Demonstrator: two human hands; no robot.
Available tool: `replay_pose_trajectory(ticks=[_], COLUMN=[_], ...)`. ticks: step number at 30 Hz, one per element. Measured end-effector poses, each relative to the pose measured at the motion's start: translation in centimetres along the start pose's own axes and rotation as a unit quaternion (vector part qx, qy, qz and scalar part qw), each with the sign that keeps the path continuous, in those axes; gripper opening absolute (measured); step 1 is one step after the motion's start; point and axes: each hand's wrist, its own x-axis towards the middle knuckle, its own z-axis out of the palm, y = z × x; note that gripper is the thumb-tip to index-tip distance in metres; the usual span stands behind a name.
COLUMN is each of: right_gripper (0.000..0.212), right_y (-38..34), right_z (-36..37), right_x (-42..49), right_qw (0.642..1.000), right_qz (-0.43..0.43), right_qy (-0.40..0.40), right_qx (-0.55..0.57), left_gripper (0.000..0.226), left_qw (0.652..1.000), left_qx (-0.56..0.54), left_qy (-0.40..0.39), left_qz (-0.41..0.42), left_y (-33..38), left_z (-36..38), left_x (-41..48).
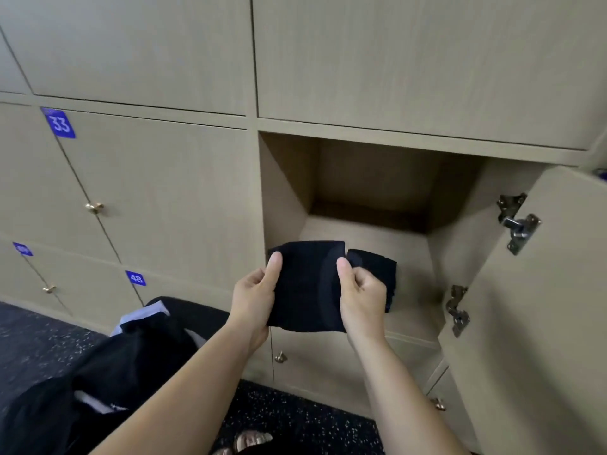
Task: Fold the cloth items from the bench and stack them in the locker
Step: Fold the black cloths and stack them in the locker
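A small folded black cloth [307, 287] is held up in front of the open locker [371, 238]. My left hand [254, 295] pinches its left edge, thumb on top. My right hand [361, 297] pinches its right side the same way. A second dark folded piece [377, 270] shows just behind my right hand, at the locker's front edge; whether it lies on the locker floor or is part of the held cloth I cannot tell. More black clothing with white trim [131, 349] lies piled at lower left.
The locker door [538, 307] stands swung open on the right, its metal hinges facing me. Shut lockers numbered 33 [59, 123] and 48 [135, 278] fill the wall to the left. Dark speckled floor [295, 418] lies below, with a sandalled foot [249, 441] at the bottom.
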Motion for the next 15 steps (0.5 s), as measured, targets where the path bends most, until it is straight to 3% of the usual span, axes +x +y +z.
replay_pose_trajectory(ticks=[7, 15], right_gripper=[0.049, 0.034], right_y=[8.7, 11.0], right_z=[-3.9, -7.3], right_x=[1.7, 10.7], right_qw=[0.991, 0.986], right_qz=[0.093, 0.136], right_qy=[0.01, -0.012], right_qx=[-0.093, -0.097], left_gripper=[0.023, 0.024], left_qw=[0.985, 0.987], left_qx=[0.106, 0.126], left_qy=[-0.022, -0.086], left_qz=[-0.137, -0.041], left_y=[-6.3, -5.8], left_z=[2.5, 9.1], left_x=[4.7, 12.1])
